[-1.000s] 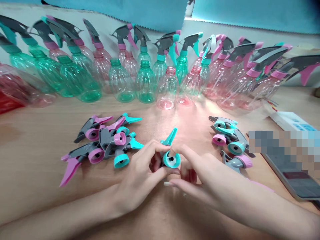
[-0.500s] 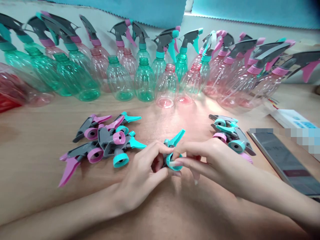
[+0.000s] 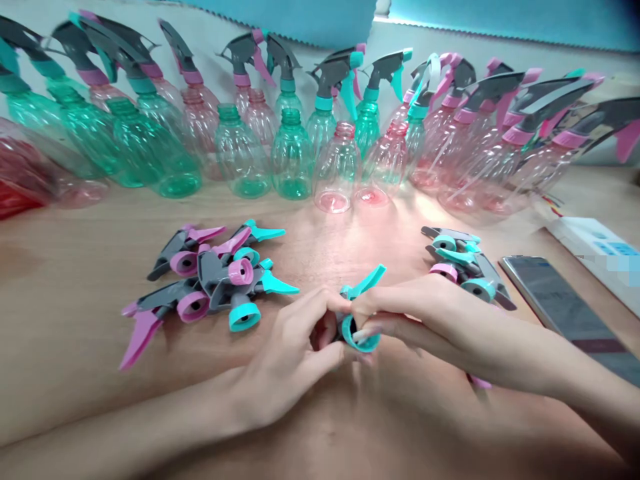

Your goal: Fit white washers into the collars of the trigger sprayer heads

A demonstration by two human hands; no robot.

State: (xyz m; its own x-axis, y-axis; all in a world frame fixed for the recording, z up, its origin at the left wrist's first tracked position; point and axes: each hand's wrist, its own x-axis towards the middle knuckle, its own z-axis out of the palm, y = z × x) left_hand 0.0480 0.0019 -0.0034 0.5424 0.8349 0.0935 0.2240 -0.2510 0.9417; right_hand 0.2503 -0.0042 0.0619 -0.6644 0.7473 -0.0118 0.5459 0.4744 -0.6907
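Observation:
My left hand (image 3: 295, 340) is closed around the grey body of a trigger spray head (image 3: 369, 281), which has a turquoise trigger and collar. The collar's open end (image 3: 367, 345) faces me. My right hand (image 3: 420, 310) is pinched, its fingertips reaching into that collar; whatever lies between them is hidden. Left of my hands lies a pile of loose spray heads (image 3: 210, 273) with pink or turquoise parts. A smaller group of spray heads (image 3: 480, 289) sits beyond my right forearm, partly covered by it.
Rows of clear green bottles (image 3: 293, 160) and pink bottles (image 3: 336, 163) stand along the back, several with spray heads fitted. A phone (image 3: 555, 307) lies at the right beside a white box-like strip (image 3: 593, 240). Something red (image 3: 17, 190) is at the left edge.
Both hands and the spray head have shifted slightly right and down in view. My right fingertips are deeper in the collar, and its forearm now covers more of the right-hand group.

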